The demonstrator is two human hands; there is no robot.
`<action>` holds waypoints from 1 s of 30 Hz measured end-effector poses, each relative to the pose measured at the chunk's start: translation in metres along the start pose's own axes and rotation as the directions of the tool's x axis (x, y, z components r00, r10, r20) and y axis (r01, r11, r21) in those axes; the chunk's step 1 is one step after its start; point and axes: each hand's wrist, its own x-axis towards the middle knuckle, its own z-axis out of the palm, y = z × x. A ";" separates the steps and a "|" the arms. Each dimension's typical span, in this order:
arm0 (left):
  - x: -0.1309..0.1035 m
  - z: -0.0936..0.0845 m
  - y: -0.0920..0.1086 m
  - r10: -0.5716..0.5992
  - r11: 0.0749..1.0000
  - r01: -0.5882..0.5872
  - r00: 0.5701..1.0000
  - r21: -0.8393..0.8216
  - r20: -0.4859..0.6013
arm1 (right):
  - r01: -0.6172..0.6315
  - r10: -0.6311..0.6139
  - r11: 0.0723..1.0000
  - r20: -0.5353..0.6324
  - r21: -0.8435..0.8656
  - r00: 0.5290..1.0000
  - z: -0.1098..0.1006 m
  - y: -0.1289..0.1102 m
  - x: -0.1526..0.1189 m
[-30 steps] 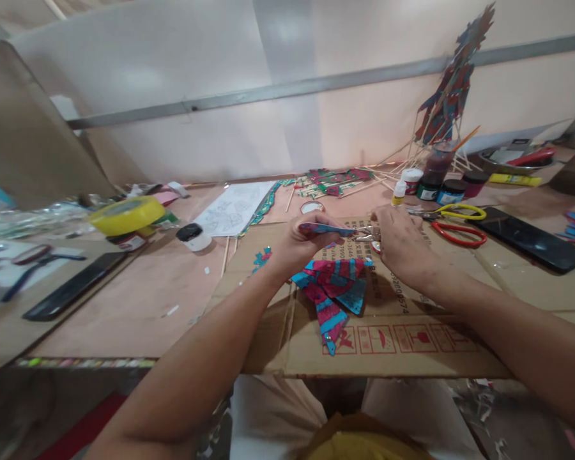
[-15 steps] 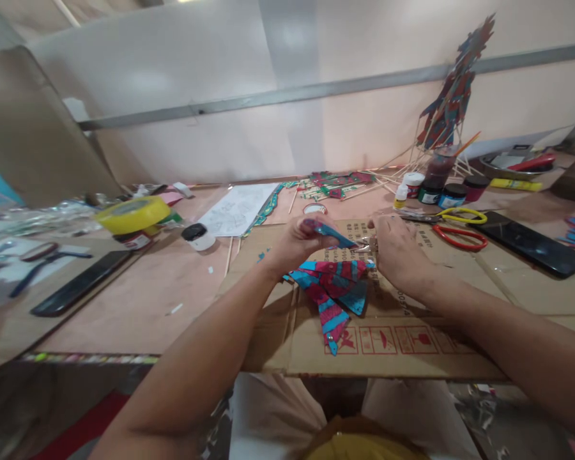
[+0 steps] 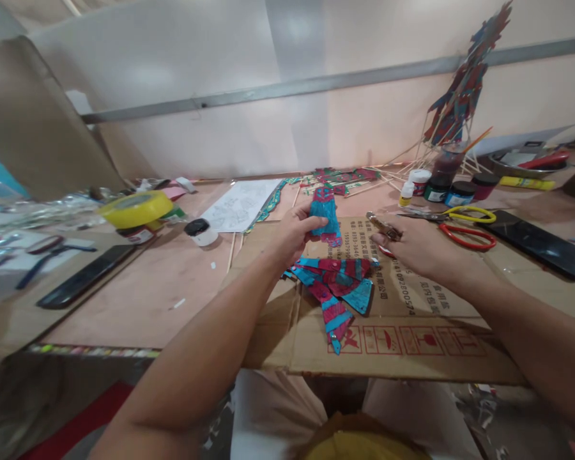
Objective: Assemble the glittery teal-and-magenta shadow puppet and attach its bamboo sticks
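My left hand pinches a blue and magenta painted cutout, held upright above the cardboard. To its right, my right hand is closed around a metal pliers-like tool, whose exact kind I cannot make out. The tool's head points up and left, apart from the cutout. Below both hands lies a fan of jointed, blue and magenta striped pieces, with small fasteners at some joints. Its left end is partly behind my left hand and forearm.
Under the work is a flat cardboard sheet. Scissors and a phone lie to the right. Paint jars and a small glue bottle stand behind. A black-lidded jar, drawing sheet and yellow tape roll are leftward.
My hands have moved apart. The cutout in my left hand has turned from edge-on to upright, its painted face showing. The metal tool in my right hand now shows clearly.
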 end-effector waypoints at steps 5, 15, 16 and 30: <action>-0.007 0.008 0.004 -0.021 1.000 0.021 0.991 0.002 0.135 | 0.054 -0.056 0.998 -0.070 -0.024 0.996 0.008 0.016 0.002; -0.015 0.016 0.018 0.055 0.918 -0.190 0.931 0.349 0.362 | -0.033 -0.038 0.847 -0.122 -0.531 0.992 0.003 0.014 -0.002; -0.015 0.016 0.018 0.070 0.897 -0.220 0.927 0.383 0.368 | -0.039 -0.037 0.831 -0.124 -0.555 0.992 0.003 0.013 -0.002; -0.011 0.014 0.006 0.194 0.806 -0.369 0.903 0.463 0.382 | -0.058 -0.033 0.772 -0.131 -0.633 0.991 0.003 0.007 -0.004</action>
